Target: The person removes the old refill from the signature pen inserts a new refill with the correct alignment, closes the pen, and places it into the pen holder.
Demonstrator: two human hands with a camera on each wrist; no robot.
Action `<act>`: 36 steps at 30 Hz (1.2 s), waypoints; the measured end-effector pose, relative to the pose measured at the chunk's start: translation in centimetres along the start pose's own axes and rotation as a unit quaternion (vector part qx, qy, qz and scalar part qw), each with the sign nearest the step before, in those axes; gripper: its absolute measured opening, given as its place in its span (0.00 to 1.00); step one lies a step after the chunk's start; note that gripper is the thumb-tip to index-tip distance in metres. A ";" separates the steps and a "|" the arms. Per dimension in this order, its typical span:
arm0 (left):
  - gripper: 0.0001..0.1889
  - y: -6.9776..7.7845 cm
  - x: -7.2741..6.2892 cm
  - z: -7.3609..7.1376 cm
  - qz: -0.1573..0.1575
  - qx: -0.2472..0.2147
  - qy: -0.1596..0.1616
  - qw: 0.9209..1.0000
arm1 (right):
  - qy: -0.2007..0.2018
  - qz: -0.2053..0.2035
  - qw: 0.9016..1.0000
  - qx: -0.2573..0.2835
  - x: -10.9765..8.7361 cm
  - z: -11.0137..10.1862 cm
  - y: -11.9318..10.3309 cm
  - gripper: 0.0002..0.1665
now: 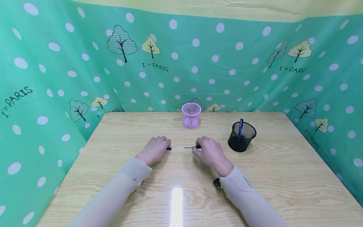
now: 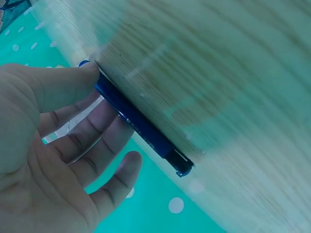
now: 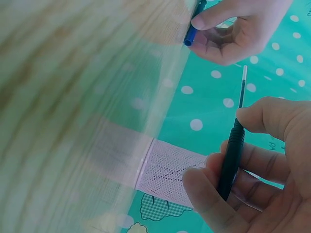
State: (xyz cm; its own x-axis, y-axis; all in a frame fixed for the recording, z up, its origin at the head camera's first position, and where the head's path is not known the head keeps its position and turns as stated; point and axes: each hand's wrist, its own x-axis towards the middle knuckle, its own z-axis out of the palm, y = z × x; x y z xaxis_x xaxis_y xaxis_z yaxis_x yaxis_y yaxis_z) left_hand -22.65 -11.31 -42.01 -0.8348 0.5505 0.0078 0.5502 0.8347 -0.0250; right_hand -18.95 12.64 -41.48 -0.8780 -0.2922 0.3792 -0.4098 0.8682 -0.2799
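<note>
My left hand (image 1: 155, 150) pinches a blue pen barrel (image 2: 141, 128) between thumb and fingers. One end of the barrel has a clip, and its other end is near the thumb tip. Opposite it, my right hand (image 1: 210, 151) holds a black pen grip section (image 3: 232, 158), from which a thin ink refill (image 3: 242, 90) sticks out. The refill has a dark length and a pale end, and it points left toward the barrel. A gap separates the two pen parts, both held just above the table.
Behind the hands stands a lilac mesh pen cup (image 1: 191, 121) with thin sticks inside. To the right is a black mesh pen cup (image 1: 239, 143) holding a blue pen (image 1: 240, 127). A green dotted curtain (image 1: 195, 72) borders the wooden table (image 1: 119, 132).
</note>
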 end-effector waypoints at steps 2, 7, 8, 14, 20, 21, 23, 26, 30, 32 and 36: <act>0.07 0.1 0.0 -0.1 0.001 -0.002 0.003 1.000 | 0.000 -0.001 1.000 0.001 0.0 0.0 0.0 0.09; 0.08 0.5 -0.2 -0.4 0.005 -0.013 0.018 1.000 | 0.000 -0.002 1.000 0.005 0.0 0.0 0.1 0.09; 0.09 0.6 -0.3 -0.5 0.007 -0.015 0.025 1.000 | 0.000 -0.002 1.000 0.007 0.0 0.0 0.1 0.09; 0.12 1.5 -0.5 -0.7 0.021 -0.028 0.061 0.998 | -0.004 0.002 1.000 0.008 0.1 -0.2 0.1 0.09; 0.16 2.3 -0.7 -1.1 0.038 -0.032 0.086 0.995 | -0.004 0.001 1.000 0.004 0.1 -0.1 0.1 0.09; 0.16 2.4 -0.7 -1.1 0.041 -0.032 0.089 0.995 | -0.004 0.000 1.000 0.005 0.1 -0.1 0.1 0.09; 0.16 2.5 -0.7 -1.1 0.046 -0.032 0.096 0.994 | -0.003 -0.002 1.000 0.005 0.0 -0.1 0.2 0.09; 0.15 2.8 -0.7 -1.2 0.054 -0.039 0.108 0.992 | -0.002 -0.004 1.000 0.005 0.0 -0.1 0.2 0.09; 0.14 3.2 -0.8 -1.1 0.064 -0.063 0.125 0.988 | -0.003 -0.003 1.000 0.004 0.0 -0.1 0.2 0.09; 0.15 3.4 -0.7 -1.0 0.068 -0.071 0.132 0.986 | -0.004 -0.003 1.000 0.003 0.0 0.0 0.2 0.09; 0.16 3.8 -0.7 -0.9 0.070 -0.079 0.143 0.984 | -0.004 -0.002 1.000 0.001 0.0 0.0 0.1 0.09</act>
State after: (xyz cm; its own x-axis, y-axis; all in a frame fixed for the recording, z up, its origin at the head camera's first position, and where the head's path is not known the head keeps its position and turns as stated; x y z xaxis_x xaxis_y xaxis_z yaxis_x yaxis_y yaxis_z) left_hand -19.98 -8.53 -41.19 -0.7224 0.6241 0.2977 0.6753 0.7294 0.1095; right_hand -19.04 12.72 -41.50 -0.8776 -0.2994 0.3743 -0.4146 0.8660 -0.2795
